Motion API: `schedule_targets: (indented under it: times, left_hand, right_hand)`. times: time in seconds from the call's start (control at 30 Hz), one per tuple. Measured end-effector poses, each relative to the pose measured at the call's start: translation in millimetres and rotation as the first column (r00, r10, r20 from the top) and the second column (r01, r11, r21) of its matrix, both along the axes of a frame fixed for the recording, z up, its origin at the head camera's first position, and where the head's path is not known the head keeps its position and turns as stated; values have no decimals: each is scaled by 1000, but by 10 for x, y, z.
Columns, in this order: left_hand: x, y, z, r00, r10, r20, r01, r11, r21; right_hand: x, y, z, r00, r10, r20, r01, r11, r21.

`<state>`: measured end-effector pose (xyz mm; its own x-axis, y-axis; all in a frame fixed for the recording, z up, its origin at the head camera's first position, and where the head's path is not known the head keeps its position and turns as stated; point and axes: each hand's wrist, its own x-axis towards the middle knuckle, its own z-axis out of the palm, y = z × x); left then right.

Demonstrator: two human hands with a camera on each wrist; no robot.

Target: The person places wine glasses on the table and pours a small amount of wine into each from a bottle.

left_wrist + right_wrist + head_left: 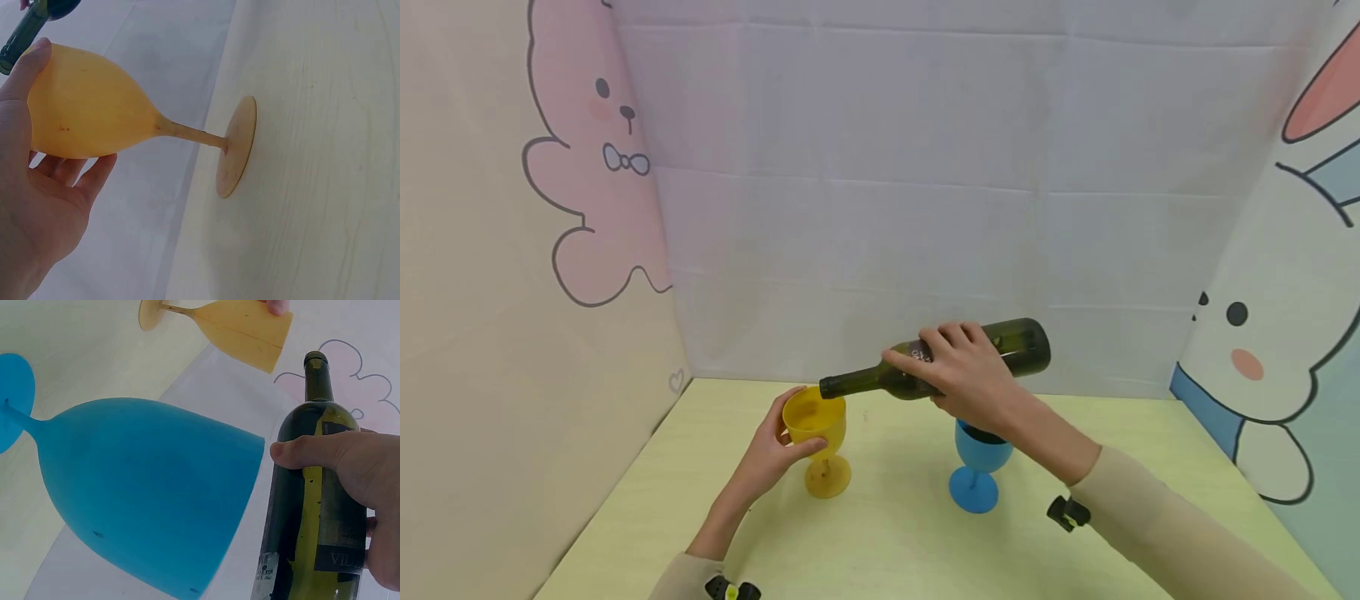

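My right hand (966,371) grips a dark green wine bottle (1021,343) round its body. The bottle lies nearly level, its neck tipped slightly down to the left, with the mouth over the rim of a yellow goblet (820,425). Fingers and thumb of my left hand (771,457) hold that goblet by its bowl, from the left side. In the left wrist view the yellow goblet's foot (237,147) is at the table surface. Below my right hand stands a blue goblet (981,454), upright and apart from the fingers; dark contents show inside. No stream from the bottle is visible.
Both goblets stand on a pale yellow wood-grain table (880,542). A white cloth wall (865,208) rises behind it. Side walls carry a pink cartoon animal (595,167) at left and a white rabbit (1262,333) at right.
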<state>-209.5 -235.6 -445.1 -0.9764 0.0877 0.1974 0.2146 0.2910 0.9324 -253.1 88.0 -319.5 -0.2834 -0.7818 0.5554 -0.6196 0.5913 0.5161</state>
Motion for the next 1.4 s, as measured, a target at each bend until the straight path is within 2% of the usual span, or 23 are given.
schedule_targets:
  times: [0.17, 0.33, 0.83, 1.4]
  left_hand:
    - [-15, -22, -16, 1000, 4, -4, -4, 1000, 1]
    - [-29, -35, -42, 1000, -2, 5, 2, 1000, 8]
    - [-11, -17, -13, 1000, 4, 16, -4, 1000, -3]
    - [-18, -37, -39, 1000, -18, -13, 18, 1000, 8]
  right_hand:
    - [-8, -50, -37, 1000, 10, -16, -9, 999, 41]
    - [8, -69, -60, 1000, 6, 12, -7, 998, 65]
    - [20, -63, -40, 1000, 21, -4, -21, 997, 70]
    - [69, -99, 27, 999, -30, 36, 25, 991, 132]
